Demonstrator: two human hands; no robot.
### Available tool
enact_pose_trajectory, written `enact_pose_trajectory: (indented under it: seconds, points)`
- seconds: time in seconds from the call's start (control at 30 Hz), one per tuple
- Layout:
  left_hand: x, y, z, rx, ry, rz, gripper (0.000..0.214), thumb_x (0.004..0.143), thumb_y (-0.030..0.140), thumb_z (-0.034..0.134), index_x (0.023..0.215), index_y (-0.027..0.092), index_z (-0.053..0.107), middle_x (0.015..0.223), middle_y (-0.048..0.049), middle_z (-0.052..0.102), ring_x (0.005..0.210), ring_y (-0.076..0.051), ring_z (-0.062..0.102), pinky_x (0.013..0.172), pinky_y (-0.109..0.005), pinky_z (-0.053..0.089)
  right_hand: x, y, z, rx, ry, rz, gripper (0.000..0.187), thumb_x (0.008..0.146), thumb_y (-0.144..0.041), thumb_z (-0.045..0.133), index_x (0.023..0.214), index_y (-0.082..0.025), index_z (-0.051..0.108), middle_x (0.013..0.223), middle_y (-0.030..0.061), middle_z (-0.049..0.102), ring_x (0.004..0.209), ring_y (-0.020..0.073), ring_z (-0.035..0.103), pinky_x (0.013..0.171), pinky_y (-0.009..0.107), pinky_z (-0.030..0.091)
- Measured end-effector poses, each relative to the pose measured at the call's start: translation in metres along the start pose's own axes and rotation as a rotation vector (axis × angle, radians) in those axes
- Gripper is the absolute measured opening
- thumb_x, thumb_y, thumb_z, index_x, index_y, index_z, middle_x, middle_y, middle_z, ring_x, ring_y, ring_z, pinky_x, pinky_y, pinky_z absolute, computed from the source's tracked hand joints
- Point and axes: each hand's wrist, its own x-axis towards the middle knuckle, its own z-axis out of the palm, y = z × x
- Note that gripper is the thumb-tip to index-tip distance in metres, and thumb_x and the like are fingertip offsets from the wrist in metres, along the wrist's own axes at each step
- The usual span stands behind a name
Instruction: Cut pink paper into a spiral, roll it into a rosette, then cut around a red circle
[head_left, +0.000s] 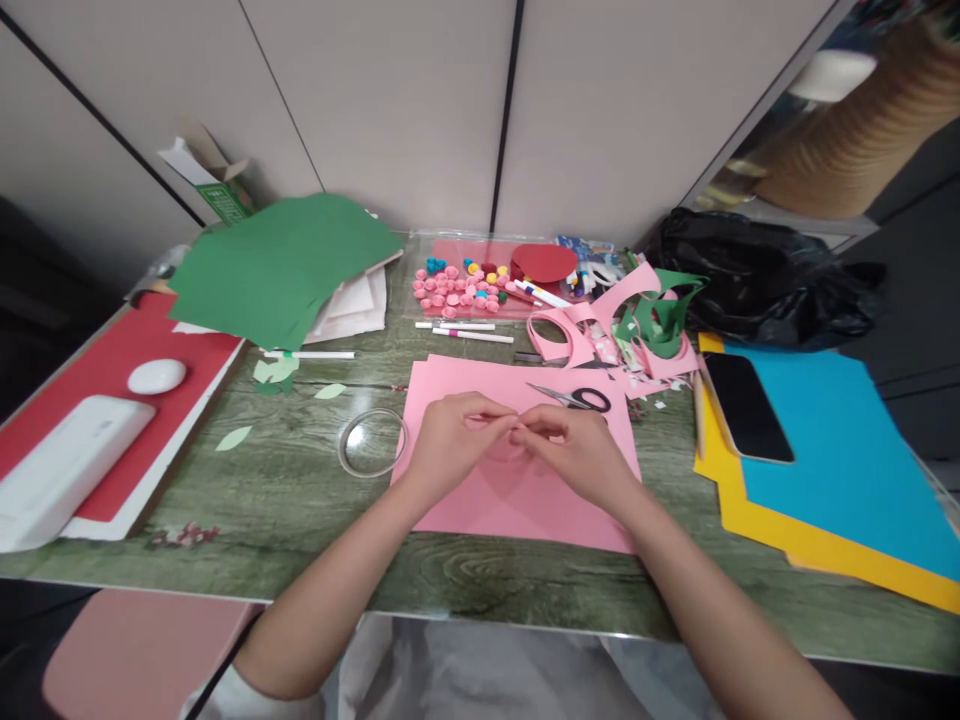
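Note:
My left hand point(461, 430) and my right hand point(574, 445) meet fingertip to fingertip above a pink paper sheet point(480, 505). Both are closed in a pinch on a small piece of pink paper point(516, 428), mostly hidden by the fingers and hard to tell from the sheet behind it. Just beyond my right hand, scissors point(589, 399) with black handles rest on the sheet. A roll of tape point(343, 448) lies on the table to the left of my left hand, close to the sheet's edge.
Behind the sheet are white markers point(472, 336), a clear tray with small pink paper rolls point(450, 283), and pink and green scraps point(637, 320). Green sheets point(277, 265) are at back left, a white device point(82, 470) at left. A phone point(748, 405) lies on blue paper point(847, 450).

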Motion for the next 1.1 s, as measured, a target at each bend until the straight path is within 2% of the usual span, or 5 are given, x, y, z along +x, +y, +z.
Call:
enact_pose_trajectory:
  seconds: [0.13, 0.33, 0.57, 0.77, 1.1]
  points:
    - [0.003, -0.001, -0.001, -0.083, 0.084, -0.094, 0.011, 0.071, 0.030, 0.068, 0.074, 0.021, 0.073, 0.077, -0.0012, 0.073, 0.074, -0.015, 0.064, 0.070, -0.025, 0.048, -0.004, 0.004, -0.007, 0.278, -0.012, 0.034, 0.016, 0.079, -0.031, 0.062, 0.090, -0.021, 0.068, 0.088, 0.0043, 0.073, 0.077, 0.0188, 0.069, 0.069, 0.031, 0.054]
    - [0.004, -0.002, -0.003, -0.226, 0.092, -0.157, 0.012, 0.068, 0.030, 0.070, 0.073, 0.020, 0.073, 0.076, -0.0021, 0.073, 0.071, -0.015, 0.064, 0.069, -0.026, 0.049, 0.000, 0.013, -0.015, 0.566, -0.045, 0.035, 0.013, 0.077, -0.028, 0.066, 0.087, -0.020, 0.068, 0.083, 0.0034, 0.073, 0.067, 0.0157, 0.070, 0.067, 0.030, 0.057]
    - [0.002, -0.002, 0.001, -0.230, 0.080, -0.167, 0.011, 0.068, 0.029, 0.070, 0.073, 0.019, 0.073, 0.077, -0.0026, 0.073, 0.075, -0.016, 0.065, 0.073, -0.027, 0.048, 0.001, 0.014, -0.006, 0.615, 0.005, 0.082, 0.016, 0.068, -0.025, 0.075, 0.079, -0.019, 0.066, 0.068, -0.0006, 0.071, 0.062, 0.0147, 0.069, 0.063, 0.028, 0.057]
    - [0.002, -0.001, 0.004, -0.300, 0.054, -0.166, 0.009, 0.068, 0.028, 0.071, 0.073, 0.021, 0.073, 0.079, -0.0012, 0.073, 0.078, -0.016, 0.066, 0.075, -0.026, 0.049, 0.003, 0.015, -0.005, 0.612, 0.024, 0.083, 0.020, 0.067, -0.023, 0.075, 0.084, -0.020, 0.066, 0.070, -0.0016, 0.070, 0.060, 0.0126, 0.067, 0.060, 0.025, 0.056]
    - [0.002, 0.000, 0.004, -0.336, 0.044, -0.159, 0.012, 0.068, 0.030, 0.071, 0.074, 0.021, 0.073, 0.080, -0.0024, 0.074, 0.080, -0.018, 0.066, 0.077, -0.028, 0.050, 0.002, 0.015, -0.007, 0.443, 0.041, 0.091, 0.013, 0.076, -0.027, 0.067, 0.088, -0.023, 0.071, 0.079, 0.0011, 0.073, 0.065, 0.0141, 0.068, 0.065, 0.030, 0.057]
